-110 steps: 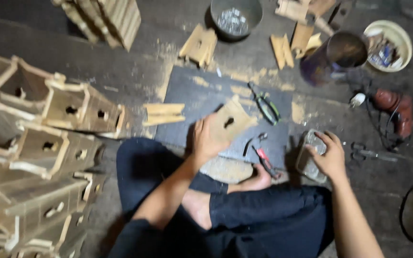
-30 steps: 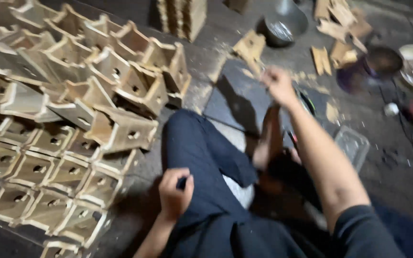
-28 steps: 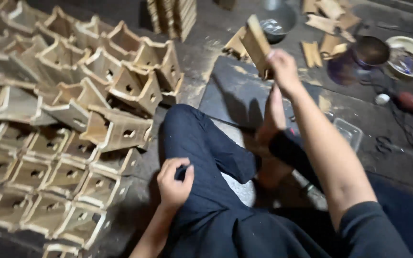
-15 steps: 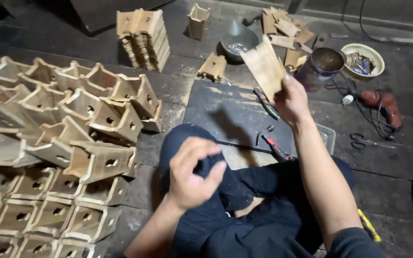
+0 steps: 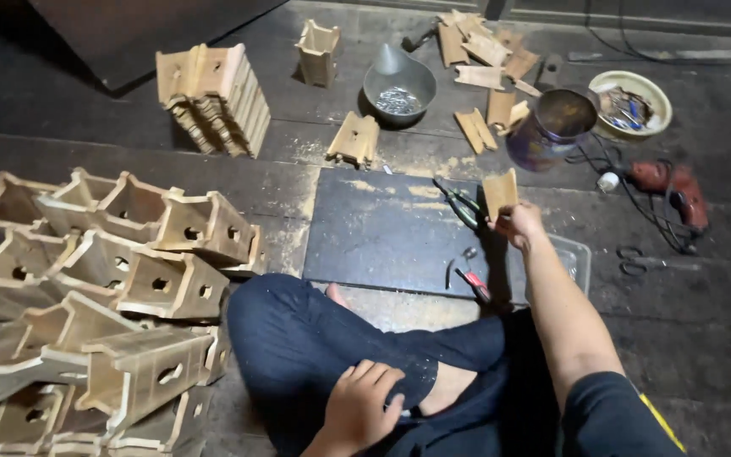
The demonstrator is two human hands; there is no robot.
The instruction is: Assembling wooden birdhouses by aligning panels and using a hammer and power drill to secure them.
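My right hand point(image 5: 518, 225) holds a small flat wooden piece point(image 5: 500, 192) upright over the right edge of a dark work board point(image 5: 387, 233) on the floor. Green-handled pliers point(image 5: 458, 203) lie on the board just left of that hand, and red-handled pliers point(image 5: 467, 278) lie near its front edge. My left hand point(image 5: 362, 408) rests on my dark trouser leg point(image 5: 298, 338), fingers loosely curled with nothing in them.
A heap of hollow wooden boxes with round holes point(image 5: 103, 288) fills the left. A stack of wooden parts point(image 5: 211, 95), a grey bowl of nails point(image 5: 399, 85), a purple tin point(image 5: 550, 129), a white bowl point(image 5: 632, 101), a red drill point(image 5: 666, 188), and scattered wood pieces point(image 5: 484, 51) lie beyond.
My right hand has lowered the wooden piece from the far edge of the board toward its right side. My left hand has dropped from mid-air onto my leg.
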